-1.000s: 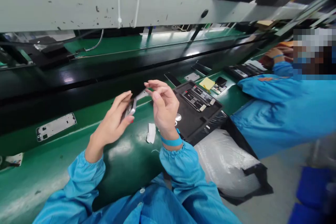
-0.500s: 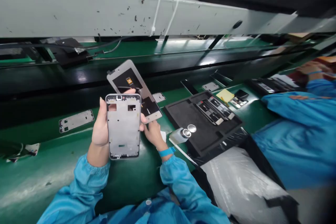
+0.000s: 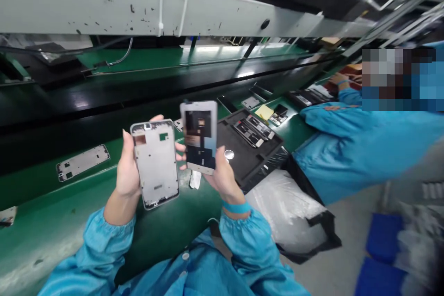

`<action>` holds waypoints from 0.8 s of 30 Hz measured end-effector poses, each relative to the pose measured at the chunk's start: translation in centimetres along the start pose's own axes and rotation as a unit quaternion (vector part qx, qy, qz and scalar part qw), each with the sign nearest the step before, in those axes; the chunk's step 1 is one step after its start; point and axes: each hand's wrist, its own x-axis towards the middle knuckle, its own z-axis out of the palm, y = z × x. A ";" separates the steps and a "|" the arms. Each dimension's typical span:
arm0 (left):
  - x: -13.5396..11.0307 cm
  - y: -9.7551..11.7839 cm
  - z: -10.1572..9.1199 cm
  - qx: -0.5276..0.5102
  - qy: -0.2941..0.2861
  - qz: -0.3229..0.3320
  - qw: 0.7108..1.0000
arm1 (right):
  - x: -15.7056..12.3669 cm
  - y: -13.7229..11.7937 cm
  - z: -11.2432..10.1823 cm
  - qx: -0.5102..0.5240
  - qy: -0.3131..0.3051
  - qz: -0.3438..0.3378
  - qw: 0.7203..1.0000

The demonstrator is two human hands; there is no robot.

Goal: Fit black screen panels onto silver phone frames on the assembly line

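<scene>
My left hand (image 3: pixel 126 171) holds up a silver metal phone mid-frame (image 3: pixel 155 164), its cut-out plate facing me and its lower edge tilted to the right. In my right hand (image 3: pixel 224 180) stands a phone display panel (image 3: pixel 198 138), its back turned to me, showing a pale surface with black patches. The two parts are side by side and nearly touching. A white paper strip (image 3: pixel 194 179) lies on the green conveyor belt (image 3: pixel 69 189) below my hands. A blue wristband (image 3: pixel 236 206) circles my right wrist.
A black foam tray (image 3: pixel 249 148) holding several phone parts sits to the right, with a yellow sticky note (image 3: pixel 264 112) beyond it. Another metal frame (image 3: pixel 82 162) lies on the belt at left. A co-worker in a blue sleeve (image 3: pixel 347 148) works at right, near a white plastic bag (image 3: pixel 284 208).
My hands have moved apart from a close pinch and raised both parts. The display panel has turned upright and moved right, clear of the frame it overlapped half a second ago.
</scene>
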 end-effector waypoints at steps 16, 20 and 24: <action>2.2 -1.5 -1.8 0.035 0.096 0.148 0.984 | -3.9 -2.0 -2.2 -0.392 -0.083 -0.209 0.892; 2.2 -1.3 -2.0 0.044 0.081 0.166 0.982 | -4.2 -2.2 -2.4 -0.409 -0.086 -0.198 0.887; 2.1 -1.1 -1.8 0.050 0.070 0.171 0.982 | -4.1 -2.2 -2.3 -0.416 -0.088 -0.193 0.884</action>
